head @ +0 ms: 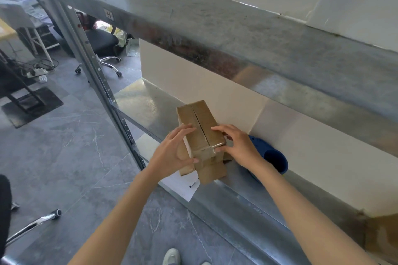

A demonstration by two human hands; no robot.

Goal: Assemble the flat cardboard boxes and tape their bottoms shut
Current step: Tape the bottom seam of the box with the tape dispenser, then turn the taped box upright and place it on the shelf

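L hand (pixel 172 152) + R hand (pixel 239 146) clasp box (pixel 200 122) near end | long axis points away

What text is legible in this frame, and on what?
"H": white sticker on the grey shelf beam; anything after the H is unclear.
Small dark print on the white sheet under the cardboard box: too small to read.
Nothing else is legible.

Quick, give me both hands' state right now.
Left hand: grips the cardboard box, fingers on top, thumb on its front.
Right hand: grips the same box's right edge, thumb at the tape.
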